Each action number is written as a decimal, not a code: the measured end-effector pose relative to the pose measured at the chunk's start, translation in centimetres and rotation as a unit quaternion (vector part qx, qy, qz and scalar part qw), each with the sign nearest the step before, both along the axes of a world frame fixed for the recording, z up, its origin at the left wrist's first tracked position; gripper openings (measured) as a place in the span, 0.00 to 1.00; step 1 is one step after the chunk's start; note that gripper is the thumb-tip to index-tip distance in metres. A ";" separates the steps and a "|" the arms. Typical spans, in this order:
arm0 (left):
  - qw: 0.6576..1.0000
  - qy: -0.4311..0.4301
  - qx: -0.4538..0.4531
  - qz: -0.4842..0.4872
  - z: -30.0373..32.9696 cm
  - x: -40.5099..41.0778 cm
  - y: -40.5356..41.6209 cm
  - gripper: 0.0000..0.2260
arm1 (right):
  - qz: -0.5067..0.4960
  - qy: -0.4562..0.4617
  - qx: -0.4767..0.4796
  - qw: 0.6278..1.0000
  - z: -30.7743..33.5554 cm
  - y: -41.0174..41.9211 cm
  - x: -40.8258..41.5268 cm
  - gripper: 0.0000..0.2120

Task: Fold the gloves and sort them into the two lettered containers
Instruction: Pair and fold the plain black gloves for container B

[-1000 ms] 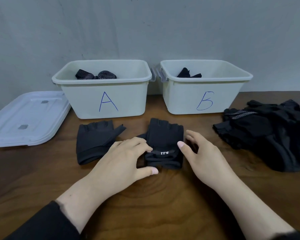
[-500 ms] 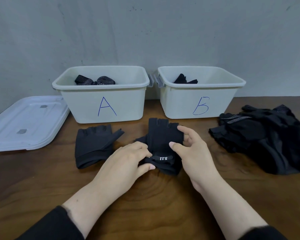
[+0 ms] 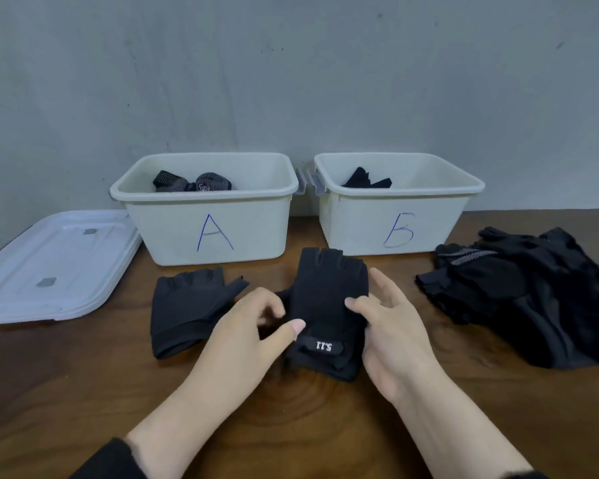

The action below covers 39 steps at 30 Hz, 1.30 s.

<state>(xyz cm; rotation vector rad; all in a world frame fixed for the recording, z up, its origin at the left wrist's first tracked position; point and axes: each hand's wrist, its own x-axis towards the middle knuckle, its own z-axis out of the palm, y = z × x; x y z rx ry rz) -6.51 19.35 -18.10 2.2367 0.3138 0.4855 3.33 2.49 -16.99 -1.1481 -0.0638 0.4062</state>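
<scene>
Brown wooden table (image 3: 83, 392) against grey wall (image 3: 291, 81)

Grey wall (image 3: 291, 63) behind wood table (image 3: 291, 426).

A black fingerless glove (image 3: 329, 299) with a white-lettered wrist tab is lying flat at the worktop's centre, cuff toward the viewer. A second black fingerless glove (image 3: 191, 309) is lying flat just to its left. More black gloves are sitting in a heap (image 3: 529, 299) at the right. Container A (image 3: 208, 229) and container B (image 3: 395, 219) are standing side by side behind, each holding dark gloves.
</scene>
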 end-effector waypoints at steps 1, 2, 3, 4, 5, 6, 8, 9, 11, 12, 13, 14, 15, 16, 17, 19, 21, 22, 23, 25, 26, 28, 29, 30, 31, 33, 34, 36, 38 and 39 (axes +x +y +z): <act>0.997 -0.014 -0.071 0.032 0.1 0.3 -0.2 0.12 | 0.004 -0.010 0.010 1.000 0.1 0.0 0.0 0.31; 0.990 -0.018 -0.132 0.051 0.5 0.6 -0.5 0.17 | 0.011 -0.023 0.019 0.999 0.3 -0.1 -0.1 0.30; 0.982 -0.010 -0.178 0.056 0.6 1.1 -0.7 0.23 | 0.017 -0.037 0.028 0.999 0.6 -0.2 -0.1 0.28; 0.975 0.007 -0.216 0.046 1.0 1.5 -1.0 0.29 | 0.024 -0.050 0.038 0.998 1.0 -0.3 -0.1 0.26; 0.969 0.019 -0.246 0.030 1.3 1.8 -1.3 0.33 | 0.032 -0.062 0.053 0.996 1.5 -0.4 -0.1 0.24; 0.962 0.026 -0.270 0.004 1.6 2.1 -1.6 0.30 | 0.040 -0.071 0.069 0.994 2.0 -0.5 -0.2 0.24; 0.954 0.026 -0.295 -0.041 2.3 2.7 -2.3 0.24 | 0.048 -0.077 0.096 0.991 2.6 -0.6 -0.1 0.23; 0.949 0.021 -0.309 -0.055 2.6 2.9 -2.6 0.21 | 0.047 -0.071 0.104 0.991 2.8 -0.7 0.0 0.23; 0.940 0.002 -0.335 -0.064 2.9 3.4 -2.8 0.22 | 0.043 -0.054 0.111 0.991 3.0 -1.2 0.4 0.22; 0.937 -0.008 -0.342 -0.062 3.0 3.8 -2.7 0.23 | 0.046 -0.046 0.112 0.992 3.3 -1.5 0.7 0.22; 0.938 -0.018 -0.343 -0.053 3.2 4.2 -2.5 0.26 | 0.055 -0.038 0.111 0.992 3.6 -1.9 1.1 0.21; 0.941 -0.026 -0.335 -0.045 3.5 4.6 -2.3 0.28 | 0.068 -0.032 0.105 0.992 4.2 -2.4 1.5 0.21; 0.946 -0.032 -0.320 -0.041 3.9 5.0 -2.0 0.29 | 0.082 -0.027 0.093 0.992 4.9 -2.8 1.8 0.20; 0.951 -0.035 -0.303 -0.044 4.1 5.5 -1.7 0.27 | 0.098 -0.025 0.072 0.992 5.9 -3.2 2.2 0.19; 0.957 -0.031 -0.281 -0.057 4.8 5.7 -1.7 0.26 | 0.114 -0.027 0.042 0.992 6.9 -3.7 2.6 0.16; 0.972 -0.016 -0.215 -0.092 5.7 6.3 -1.5 0.26 | 0.148 -0.029 -0.040 0.988 8.8 -4.7 3.5 0.14; 0.979 -0.006 -0.160 -0.127 6.5 7.1 -1.4 0.25 | 0.168 -0.034 -0.137 0.976 10.4 -5.4 4.5 0.13; 0.980 -0.004 -0.146 -0.135 6.9 7.5 -1.4 0.25 | 0.173 -0.043 -0.173 0.969 11.0 -5.6 5.0 0.13; 0.981 -0.008 -0.138 -0.138 7.3 7.9 -1.4 0.25 | 0.173 -0.056 -0.197 0.963 11.6 -5.6 5.3 0.12; 0.981 -0.035 -0.140 -0.126 7.9 9.1 -1.4 0.24 | 0.150 -0.088 -0.227 0.958 12.8 -5.5 5.9 0.10; 0.981 -0.058 -0.143 -0.116 8.2 9.8 -1.2 0.22 | 0.129 -0.105 -0.235 0.958 13.7 -5.6 6.4 0.10; 0.983 -0.110 -0.122 -0.087 8.8 11.1 -0.5 0.17 | 0.087 -0.143 -0.256 0.952 16.0 -5.7 7.9 0.10; 0.985 -0.137 -0.078 -0.066 9.1 11.8 0.1 0.15 | 0.064 -0.166 -0.274 0.945 17.4 -5.8 8.9 0.10; 0.986 -0.162 -0.003 -0.042 9.5 12.4 0.7 0.14 | 0.040 -0.191 -0.296 0.935 18.9 -6.0 10.0 0.10; 0.980 -0.183 0.082 -0.021 9.9 12.9 1.4 0.14 | 0.018 -0.213 -0.314 0.925 20.5 -6.1 11.3 0.10; 0.963 -0.185 0.198 -0.003 10.5 13.8 2.6 0.14 | -0.011 -0.247 -0.335 0.909 23.3 -6.0 13.8 0.11; 0.958 -0.163 0.237 -0.008 10.6 14.3 3.2 0.15 | -0.017 -0.255 -0.346 0.903 24.3 -5.6 15.2 0.11; 0.957 -0.086 0.277 -0.034 10.8 15.0 3.6 0.17 | -0.020 -0.251 -0.367 0.895 25.0 -4.3 17.9 0.10; 0.949 -0.032 0.309 -0.062 10.7 15.4 3.9 0.20 | -0.013 -0.227 -0.373 0.900 24.3 -2.6 20.4 0.09; 0.943 -0.023 0.324 -0.068 10.7 15.6 3.9 0.22 | -0.008 -0.211 -0.366 0.906 23.8 -1.7 21.5 0.07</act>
